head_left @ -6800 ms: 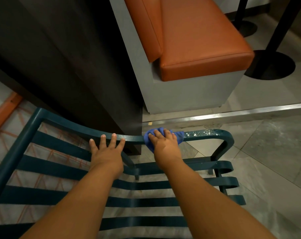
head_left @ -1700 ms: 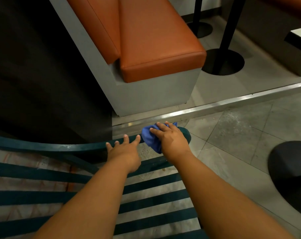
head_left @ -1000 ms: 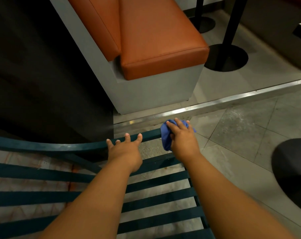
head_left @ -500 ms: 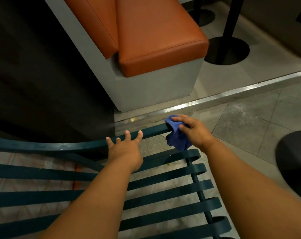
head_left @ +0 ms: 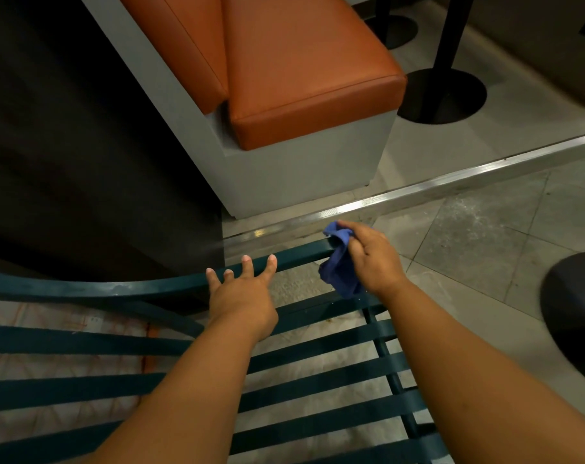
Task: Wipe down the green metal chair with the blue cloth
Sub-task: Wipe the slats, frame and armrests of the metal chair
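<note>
Close beyond the green metal chair [head_left: 83, 289] stands a bench seat with smooth orange cushions [head_left: 304, 72] on a plain grey boxed base [head_left: 301, 175], its near corner just past the chair's top rail; to the left of it a dark panel [head_left: 83, 145] rises right behind the rail. A bright metal floor strip [head_left: 451, 182] runs slantwise between the bench and the chair, and grey floor tiles [head_left: 485, 236], dusty in patches, open out to the right. Two black round pedestal bases [head_left: 445, 95] with upright posts sit farther back, and part of another dark round base [head_left: 572, 313] shows at the right edge. The chair is painted dark green, with a curved, rounded top rail and flat parallel slats [head_left: 317, 380] with gaps through which pale patterned flooring shows; the slats end in rounded loops on the right side. The left hand [head_left: 240, 293] lies on the top rail with fingers straight and spread, its grip apart and holding nothing. The right hand [head_left: 371, 259] has its grip clamped on the blue cloth [head_left: 338, 266], a soft crumpled wad pressed against the right end of the top rail, where the rail bends down. To the right of that end the tiled floor is free as far as the dark base.
</note>
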A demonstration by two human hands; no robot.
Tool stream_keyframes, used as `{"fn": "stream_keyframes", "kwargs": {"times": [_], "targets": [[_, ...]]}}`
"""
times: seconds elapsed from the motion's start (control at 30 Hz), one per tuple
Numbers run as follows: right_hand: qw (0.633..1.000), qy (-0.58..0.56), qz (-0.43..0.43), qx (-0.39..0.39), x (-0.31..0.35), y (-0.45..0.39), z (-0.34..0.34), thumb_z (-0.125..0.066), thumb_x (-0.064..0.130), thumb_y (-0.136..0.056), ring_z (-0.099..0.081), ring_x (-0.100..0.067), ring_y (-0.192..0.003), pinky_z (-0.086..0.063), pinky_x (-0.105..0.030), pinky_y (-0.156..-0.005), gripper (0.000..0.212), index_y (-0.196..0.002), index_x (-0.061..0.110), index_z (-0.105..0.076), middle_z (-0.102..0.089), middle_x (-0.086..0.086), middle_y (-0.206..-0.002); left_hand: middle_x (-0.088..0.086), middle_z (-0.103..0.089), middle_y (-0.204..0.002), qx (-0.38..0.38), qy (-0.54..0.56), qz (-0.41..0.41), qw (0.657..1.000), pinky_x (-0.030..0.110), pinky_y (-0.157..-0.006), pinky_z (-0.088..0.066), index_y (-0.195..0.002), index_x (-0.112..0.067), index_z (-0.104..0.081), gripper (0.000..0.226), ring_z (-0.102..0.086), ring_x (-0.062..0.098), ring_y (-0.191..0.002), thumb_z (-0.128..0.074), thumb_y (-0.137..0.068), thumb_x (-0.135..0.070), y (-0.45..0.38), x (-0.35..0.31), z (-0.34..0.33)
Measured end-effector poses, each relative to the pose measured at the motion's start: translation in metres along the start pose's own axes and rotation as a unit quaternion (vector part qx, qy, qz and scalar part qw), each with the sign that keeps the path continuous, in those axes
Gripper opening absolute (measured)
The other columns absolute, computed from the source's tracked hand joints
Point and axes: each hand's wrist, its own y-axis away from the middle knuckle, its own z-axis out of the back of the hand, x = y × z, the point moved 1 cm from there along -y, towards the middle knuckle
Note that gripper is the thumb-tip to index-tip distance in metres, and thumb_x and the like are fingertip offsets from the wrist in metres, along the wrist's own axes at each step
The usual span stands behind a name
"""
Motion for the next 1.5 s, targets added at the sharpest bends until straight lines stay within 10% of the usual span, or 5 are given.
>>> {"fn": "stream_keyframes", "kwargs": {"times": [0.27, 0.6, 0.93, 1.2, 1.5], "targets": [[0.977, -0.106, -0.181, -0.042, -0.023, -0.005, 0.001, -0.031, 0.023, -0.102, -0.053, -0.025, -0.106, -0.047, -0.036, -0.084, 0.030, -0.125, 0.025, -0.050, -0.054, -0.008, -0.121, 0.010, 0.012, -0.161, -0.001, -0.002, 0.005, 1.000, 0.057, -0.116, 0.007, -0.145, -0.038, 0.023, 0.101, -0.006, 0.038, -0.146, -0.058, -0.089, -0.019, 0.000, -0.002, -0.004], [0.995, 0.071, 0.057, -0.042, 0.009, -0.005, -0.016, -0.042, 0.015, -0.095, -0.044, -0.016, -0.115, -0.035, -0.032, -0.103, 0.033, -0.121, 0.020, -0.061, -0.057, 0.002, -0.124, 0.010, 0.012, -0.160, -0.008, 0.009, 0.012, 1.000, 0.059, -0.115, 0.006, -0.145, -0.038, 0.023, 0.102, -0.006, 0.039, -0.146, -0.058, -0.088, -0.016, 0.001, -0.005, -0.004], [0.966, -0.077, -0.231, -0.091, -0.014, -0.003, -0.010, -0.029, 0.024, -0.101, -0.054, -0.024, -0.099, -0.048, -0.039, -0.082, 0.035, -0.133, 0.029, -0.043, -0.055, -0.011, -0.123, 0.012, 0.012, -0.160, -0.017, 0.016, 0.015, 1.000, 0.055, -0.117, 0.002, -0.147, -0.037, 0.022, 0.103, -0.005, 0.041, -0.145, -0.059, -0.087, -0.015, 0.001, -0.006, -0.007], [0.943, 0.305, 0.131, 0.037, 0.043, 0.013, -0.050, -0.061, 0.013, -0.087, -0.010, -0.026, -0.146, -0.001, -0.045, -0.117, 0.062, -0.142, 0.029, -0.037, -0.024, 0.000, -0.156, 0.010, 0.004, -0.161, -0.004, 0.014, 0.029, 0.999, 0.061, -0.115, 0.002, -0.149, -0.039, 0.013, 0.088, -0.014, 0.040, -0.144, -0.050, -0.091, -0.022, -0.002, -0.010, 0.002], [0.988, 0.142, -0.032, -0.052, 0.028, 0.030, -0.025, -0.055, 0.002, -0.090, -0.017, -0.027, -0.144, -0.022, -0.034, -0.114, 0.065, -0.147, 0.023, -0.030, -0.022, -0.006, -0.157, 0.006, 0.013, -0.161, 0.012, 0.032, 0.022, 0.999, 0.065, -0.112, 0.004, -0.146, -0.040, 0.019, 0.089, -0.003, 0.036, -0.147, -0.044, -0.092, -0.011, 0.006, -0.006, 0.001]]}}
